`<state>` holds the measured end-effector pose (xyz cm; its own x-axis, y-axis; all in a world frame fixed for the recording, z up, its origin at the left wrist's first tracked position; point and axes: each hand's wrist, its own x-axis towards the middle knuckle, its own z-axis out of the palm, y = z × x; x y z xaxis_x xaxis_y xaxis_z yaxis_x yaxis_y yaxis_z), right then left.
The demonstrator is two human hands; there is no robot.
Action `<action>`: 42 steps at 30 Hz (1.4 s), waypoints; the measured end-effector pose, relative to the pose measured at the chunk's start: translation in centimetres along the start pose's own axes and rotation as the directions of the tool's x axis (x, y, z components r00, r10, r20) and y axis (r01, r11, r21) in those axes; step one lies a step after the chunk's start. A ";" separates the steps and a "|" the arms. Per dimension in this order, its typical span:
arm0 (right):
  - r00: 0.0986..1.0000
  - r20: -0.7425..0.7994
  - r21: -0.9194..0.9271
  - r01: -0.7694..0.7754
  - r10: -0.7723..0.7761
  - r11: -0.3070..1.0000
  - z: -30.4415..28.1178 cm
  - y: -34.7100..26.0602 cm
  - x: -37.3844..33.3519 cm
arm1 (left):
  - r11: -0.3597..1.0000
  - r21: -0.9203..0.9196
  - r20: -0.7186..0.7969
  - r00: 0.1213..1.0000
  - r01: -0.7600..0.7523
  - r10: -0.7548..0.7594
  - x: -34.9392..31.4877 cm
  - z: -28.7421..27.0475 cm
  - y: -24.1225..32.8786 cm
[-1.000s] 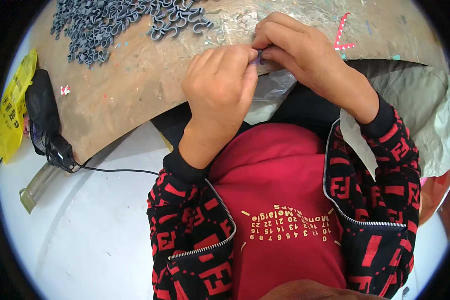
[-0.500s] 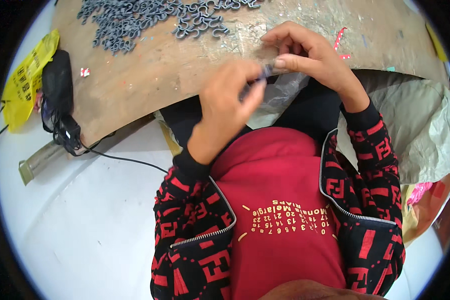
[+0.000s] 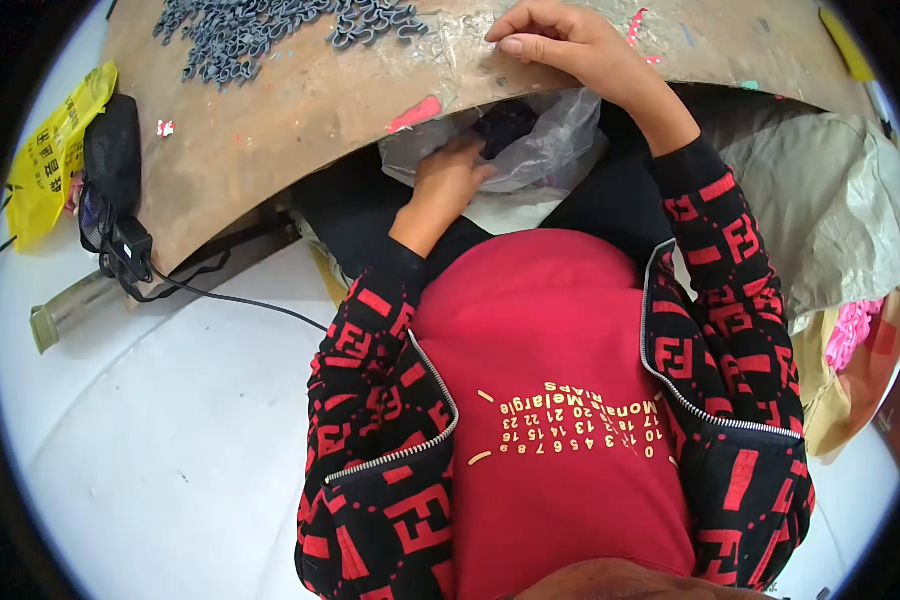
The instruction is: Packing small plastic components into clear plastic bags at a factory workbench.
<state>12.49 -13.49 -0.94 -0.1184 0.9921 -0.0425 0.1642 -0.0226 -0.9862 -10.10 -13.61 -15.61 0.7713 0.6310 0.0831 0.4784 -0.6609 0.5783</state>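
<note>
A clear plastic bag (image 3: 562, 135) sits in my lap below the table edge, with a dark clump of things (image 3: 510, 128) inside. My left hand (image 3: 448, 182) reaches into its mouth; thumb and fingers look apart, with nothing visible between them, though the fingertips are partly hidden. My right hand (image 3: 560, 42) is at the table's front edge, its fingers bent and the thumb close to the index finger. Whatever it may pinch does not show. Several grey curved clips (image 3: 260, 35) lie heaped at the far left of the table.
The worn wooden table (image 3: 300, 120) curves across in front of me. A pink scrap (image 3: 415, 114) lies near its edge. At left hang a yellow bag (image 3: 50, 165) and a black pouch (image 3: 112, 150) with a cable (image 3: 240, 312). A large pale sack (image 3: 820, 200) stands at right.
My left hand has left the spot beside my right hand and moved down into the plastic bag. The small dark piece between the hands no longer shows. My right hand appears higher and further left.
</note>
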 end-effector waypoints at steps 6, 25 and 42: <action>0.999 -0.035 -0.053 -0.036 0.034 0.998 0.0 -0.2 0.1 | 0.982 -0.116 0.106 0.981 -0.152 0.164 -3.3 -1.0 1.8; 0.996 -0.091 0.026 0.001 0.001 1.000 -0.8 -0.8 -0.9 | 0.946 -0.317 0.283 0.959 0.063 0.031 -0.4 -5.2 3.3; 0.868 -0.207 -0.815 0.103 -0.452 0.571 -9.3 1.7 0.7 | 0.987 -0.159 -0.264 0.964 -0.009 -0.033 4.6 -14.5 6.7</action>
<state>21.79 -11.72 -1.15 0.0256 0.8969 0.4415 0.8794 0.1898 -0.4366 -9.48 -9.25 0.40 0.6168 0.7376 0.2749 0.3984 -0.5937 0.6991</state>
